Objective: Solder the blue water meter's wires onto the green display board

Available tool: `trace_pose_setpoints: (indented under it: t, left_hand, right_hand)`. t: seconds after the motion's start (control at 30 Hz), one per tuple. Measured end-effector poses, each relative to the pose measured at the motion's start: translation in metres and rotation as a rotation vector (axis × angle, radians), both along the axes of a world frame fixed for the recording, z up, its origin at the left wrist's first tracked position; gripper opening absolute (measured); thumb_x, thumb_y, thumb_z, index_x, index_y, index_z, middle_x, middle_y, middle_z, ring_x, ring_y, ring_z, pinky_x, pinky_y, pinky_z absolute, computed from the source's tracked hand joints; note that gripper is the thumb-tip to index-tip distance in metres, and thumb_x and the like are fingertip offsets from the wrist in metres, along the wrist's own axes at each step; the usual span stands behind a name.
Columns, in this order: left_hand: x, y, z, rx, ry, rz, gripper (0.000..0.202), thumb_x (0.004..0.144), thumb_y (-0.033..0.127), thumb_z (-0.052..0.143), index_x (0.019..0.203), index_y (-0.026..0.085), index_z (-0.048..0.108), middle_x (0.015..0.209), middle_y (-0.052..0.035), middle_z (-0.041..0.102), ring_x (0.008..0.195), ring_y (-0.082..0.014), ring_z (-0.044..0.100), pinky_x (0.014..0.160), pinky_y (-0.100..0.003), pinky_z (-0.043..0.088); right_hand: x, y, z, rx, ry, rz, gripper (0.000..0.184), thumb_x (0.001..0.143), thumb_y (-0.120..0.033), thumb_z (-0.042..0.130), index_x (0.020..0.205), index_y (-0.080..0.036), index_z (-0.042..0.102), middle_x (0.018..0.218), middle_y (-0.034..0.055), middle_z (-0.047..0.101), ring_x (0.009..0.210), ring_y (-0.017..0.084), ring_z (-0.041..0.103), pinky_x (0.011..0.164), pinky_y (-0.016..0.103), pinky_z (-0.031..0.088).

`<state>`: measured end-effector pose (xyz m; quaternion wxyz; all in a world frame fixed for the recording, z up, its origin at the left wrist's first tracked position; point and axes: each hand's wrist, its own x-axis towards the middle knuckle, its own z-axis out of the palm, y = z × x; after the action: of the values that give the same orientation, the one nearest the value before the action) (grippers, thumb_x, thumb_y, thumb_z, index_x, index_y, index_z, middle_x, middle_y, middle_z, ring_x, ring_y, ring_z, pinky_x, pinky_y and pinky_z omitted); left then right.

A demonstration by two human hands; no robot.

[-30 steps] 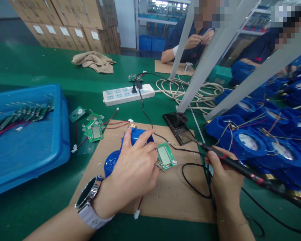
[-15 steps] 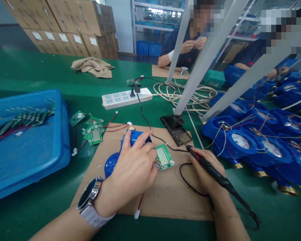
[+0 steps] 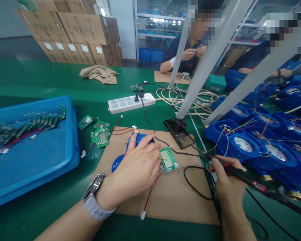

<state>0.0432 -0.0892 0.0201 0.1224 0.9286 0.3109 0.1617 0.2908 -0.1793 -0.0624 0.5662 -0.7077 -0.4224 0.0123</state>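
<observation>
Partway, I judge: mid-frame, the LCD circuit board (image 3: 168,159), red lead (image 3: 148,197) seemingly attached, lies unmounted beside the blue meter (image 3: 117,163) under my left hand (image 3: 137,164), grip unclear, while my right hand (image 3: 227,177) clamps the soldering iron (image 3: 252,181).

The single view looks from a camera worn on the person's head, facing forward and down across the green counter (image 3: 57,75). It is near enough that both forearms (image 3: 72,216) enter large from the bottom edge, while its wide field reaches beyond the far edge to stacked cartons (image 3: 82,30) and shelving (image 3: 160,16) along the top.
</observation>
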Motion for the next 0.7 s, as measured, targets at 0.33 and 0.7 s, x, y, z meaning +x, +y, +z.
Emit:
trace_pose_setpoints:
  t: [0.33, 0.7]
  left_hand:
    - [-0.007, 0.004, 0.002, -0.054, -0.025, -0.051, 0.025, 0.094, 0.017, 0.041, 0.092, 0.020, 0.066, 0.122, -0.0019, 0.063, 0.136, -0.0254, 0.034, 0.113, -0.063, 0.010]
    - [-0.006, 0.003, -0.004, -0.007, -0.019, -0.056, 0.022, 0.094, 0.018, 0.042, 0.094, 0.019, 0.064, 0.116, -0.0003, 0.065, 0.137, -0.0223, 0.034, 0.116, -0.058, 0.004]
  right_hand:
    - [-0.070, 0.005, 0.045, 0.275, -0.195, 0.318, 0.032, 0.080, -0.013, 0.067, 0.109, -0.022, 0.056, 0.098, 0.0024, 0.070, 0.088, 0.018, 0.068, 0.085, 0.038, 0.054]
    - [-0.085, 0.023, 0.047, 0.231, -0.421, 0.478, 0.033, 0.082, -0.010, 0.065, 0.110, -0.023, 0.054, 0.094, -0.0009, 0.066, 0.093, 0.014, 0.065, 0.089, 0.031, 0.055]
